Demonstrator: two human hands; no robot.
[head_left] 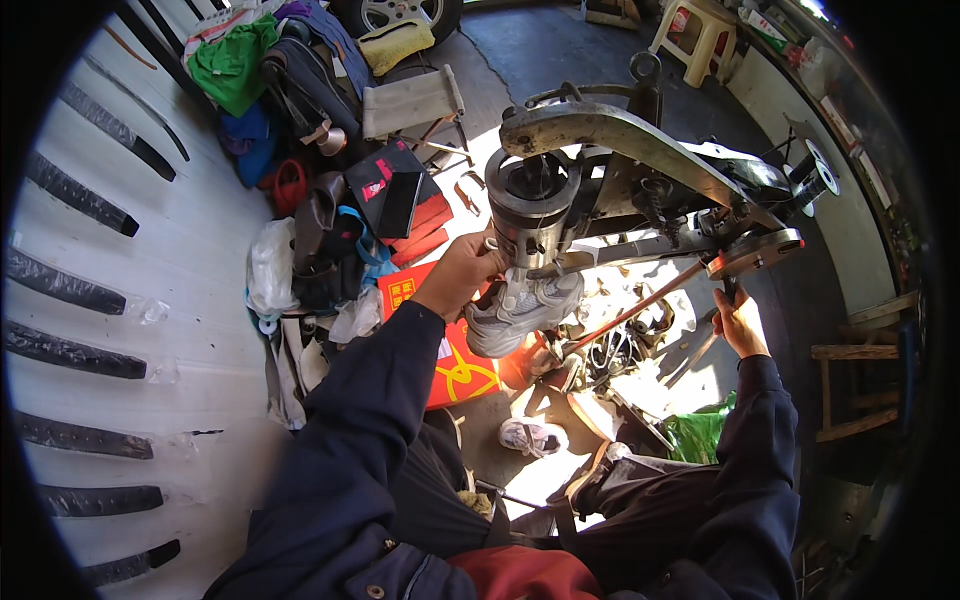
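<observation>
A hand-cranked shoe sewing machine (610, 130) stands in front of me, its round metal head (535, 205) pointing down. Right below this head sits a white and grey sneaker (528, 308), pressed up against the machine's narrow arm. My left hand (462, 275) grips the sneaker's upper edge beside the head, fingers closed; the fingertips are partly hidden. On the machine's right side is a round crank wheel (755, 254). My right hand (740, 320) is wrapped around the dark handle under that wheel. A second white sneaker (535, 437) lies on the floor between my legs.
A red and yellow bag (465, 365) stands under my left forearm. Bags and clothes (300, 80) are heaped at the far left, near a folding canvas stool (412, 105). A green plastic bag (698, 433) lies by my right leg. A cream plastic stool (697, 42) stands far back.
</observation>
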